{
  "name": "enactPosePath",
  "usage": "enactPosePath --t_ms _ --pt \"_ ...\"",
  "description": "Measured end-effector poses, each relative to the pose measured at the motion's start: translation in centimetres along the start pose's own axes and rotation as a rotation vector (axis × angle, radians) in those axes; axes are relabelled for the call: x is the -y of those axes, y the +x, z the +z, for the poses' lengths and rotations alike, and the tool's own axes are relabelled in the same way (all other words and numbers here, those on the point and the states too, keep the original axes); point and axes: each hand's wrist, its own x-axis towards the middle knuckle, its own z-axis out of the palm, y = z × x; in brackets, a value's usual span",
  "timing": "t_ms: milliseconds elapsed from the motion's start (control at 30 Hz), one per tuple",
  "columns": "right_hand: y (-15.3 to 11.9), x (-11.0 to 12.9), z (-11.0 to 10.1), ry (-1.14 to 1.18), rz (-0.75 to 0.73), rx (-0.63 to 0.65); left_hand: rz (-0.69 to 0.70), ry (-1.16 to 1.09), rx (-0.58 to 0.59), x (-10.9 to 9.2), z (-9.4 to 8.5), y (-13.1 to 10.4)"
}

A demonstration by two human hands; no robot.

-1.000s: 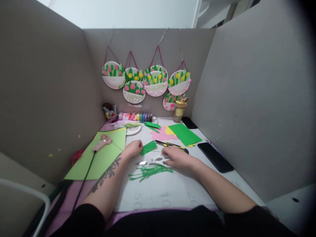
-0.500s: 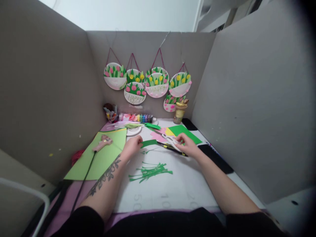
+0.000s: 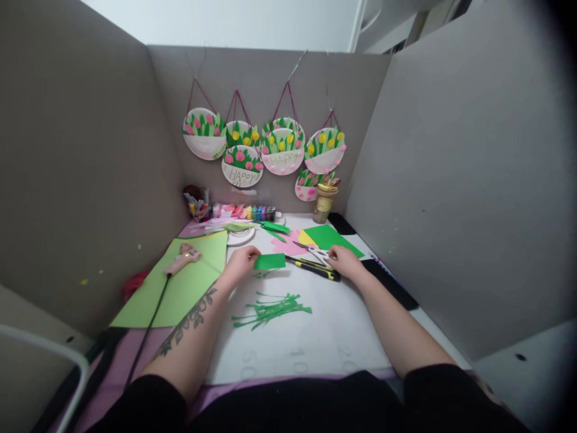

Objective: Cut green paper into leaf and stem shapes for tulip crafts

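My left hand [image 3: 243, 263] pinches a small rectangle of green paper [image 3: 270, 261] by its left edge, above the white table mat. My right hand [image 3: 343, 262] has its fingers closed at the handles of white-handled scissors [image 3: 318, 254], whose blades point left over the coloured paper. Just below the scissors lies a black and yellow tool [image 3: 319, 272], perhaps a craft knife. Thin green paper strips [image 3: 273, 310] form a loose pile nearer to me, and a few more scraps lie under the held paper.
A pink glue gun [image 3: 184, 260] with a black cord rests on light green sheets [image 3: 198, 294] at left. Behind my hands are pink paper [image 3: 285, 242], a green sheet [image 3: 329, 239] and green cut leaves [image 3: 276, 228]. Grey partitions surround the table; paper-plate flower baskets [image 3: 283, 157] hang at the back.
The scissors have come down toward the table with my right hand, which moved slightly right relative to them. The green paper in my left hand has turned to show more of its face.
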Motion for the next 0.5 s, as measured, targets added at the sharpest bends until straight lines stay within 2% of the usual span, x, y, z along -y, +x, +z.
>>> enactPosePath --t_ms 67,133,167,267,367,433,500 --pt "-0.6 1.8 -0.1 -0.043 -0.064 -0.089 -0.054 0.011 -0.089 0.1 -0.5 0.1" --pt "-1.6 4.5 0.3 0.058 -0.242 -0.120 -0.098 0.005 -0.162 0.3 -1.0 0.1" --pt "-2.1 6.1 0.8 0.143 -0.362 -0.075 -0.110 0.001 -0.185 0.3 -1.2 0.2" --pt "-3.3 10.3 2.7 0.287 -0.702 0.166 -0.106 -0.009 -0.207 0.5 -1.1 0.2" --pt "-3.5 12.8 4.2 0.242 -0.736 0.206 -0.058 0.005 -0.193 0.6 -0.7 0.2" --pt "-3.5 13.4 4.3 0.218 -0.699 0.208 -0.027 0.022 -0.186 0.6 -0.5 0.2" --pt "-3.5 13.6 4.0 0.250 -0.723 0.269 -0.012 0.038 -0.182 0.5 -0.6 0.1"
